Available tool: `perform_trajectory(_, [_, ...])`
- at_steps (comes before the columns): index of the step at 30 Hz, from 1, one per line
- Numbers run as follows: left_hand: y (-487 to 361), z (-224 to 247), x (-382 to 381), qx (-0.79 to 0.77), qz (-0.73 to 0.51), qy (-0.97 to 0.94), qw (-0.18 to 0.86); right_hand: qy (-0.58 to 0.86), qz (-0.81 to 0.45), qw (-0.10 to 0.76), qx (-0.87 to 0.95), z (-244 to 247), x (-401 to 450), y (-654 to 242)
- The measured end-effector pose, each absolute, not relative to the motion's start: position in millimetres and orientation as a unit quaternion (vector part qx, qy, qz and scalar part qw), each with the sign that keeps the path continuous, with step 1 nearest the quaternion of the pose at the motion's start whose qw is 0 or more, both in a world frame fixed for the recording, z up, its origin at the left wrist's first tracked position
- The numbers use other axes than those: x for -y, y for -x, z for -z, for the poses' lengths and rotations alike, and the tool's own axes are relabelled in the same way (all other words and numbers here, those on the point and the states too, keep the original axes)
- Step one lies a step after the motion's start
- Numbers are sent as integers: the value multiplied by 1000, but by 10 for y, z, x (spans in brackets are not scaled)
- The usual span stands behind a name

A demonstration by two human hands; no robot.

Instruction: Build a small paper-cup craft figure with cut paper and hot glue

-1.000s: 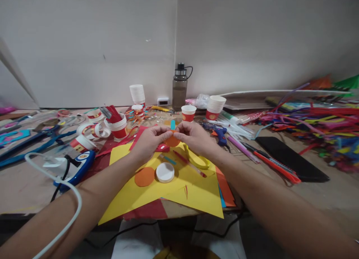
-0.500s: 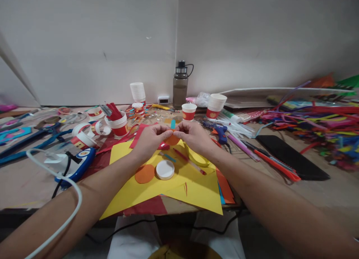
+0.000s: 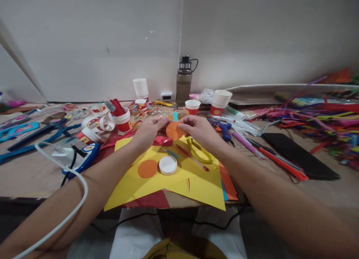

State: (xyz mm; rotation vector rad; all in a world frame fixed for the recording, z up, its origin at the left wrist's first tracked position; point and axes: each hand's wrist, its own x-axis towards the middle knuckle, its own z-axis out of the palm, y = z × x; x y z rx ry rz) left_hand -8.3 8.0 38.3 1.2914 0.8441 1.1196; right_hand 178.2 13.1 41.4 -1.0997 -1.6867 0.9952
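My right hand (image 3: 198, 130) pinches an orange paper disc (image 3: 173, 131) by its right edge, above the yellow paper (image 3: 157, 188). A small blue strip (image 3: 175, 116) stands up at the disc's top. At the disc's left is my left hand (image 3: 151, 130), thumb and fingers close together; whether they grip its edge is unclear. Below lie a second orange disc (image 3: 147, 168), a white round lid (image 3: 168, 165), a red pencil (image 3: 193, 158) and yellow-handled scissors (image 3: 200, 152), partly behind my right hand.
Paper cups (image 3: 192, 107), a bottle (image 3: 184, 83) and a blue glue gun (image 3: 226, 131) stand or lie behind. At right are a black phone-like slab (image 3: 300, 156), a red cutter (image 3: 283, 163) and colourful pipe cleaners (image 3: 322, 120). A white cable (image 3: 81, 204) crosses my left forearm.
The orange disc now shows more of its face between my hands. My left fingers have drawn back slightly from its middle. The whole view has shifted a little.
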Motion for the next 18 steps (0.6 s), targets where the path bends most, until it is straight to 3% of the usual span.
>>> perform_trajectory(4, [330, -449, -267, -455, -527, -604, 389, 465, -404, 488, 618, -428, -196, -1850])
perform_trajectory(8, [461, -450, -373, -531, -472, -644, 283, 472, -386, 499, 616, -421, -230, -1876])
perform_trajectory(10, [435, -431, -370, -525, -470, -644, 298, 473, -381, 496, 621, -419, -218, -1862])
perform_trajectory(15, [294, -408, -297, -415, -482, -608, 476, 452, -373, 480, 653, -428, -167, -1818])
perform_trajectory(18, [334, -414, -315, -453, -479, -631, 408, 435, -360, 483, 669, -441, -155, -1815])
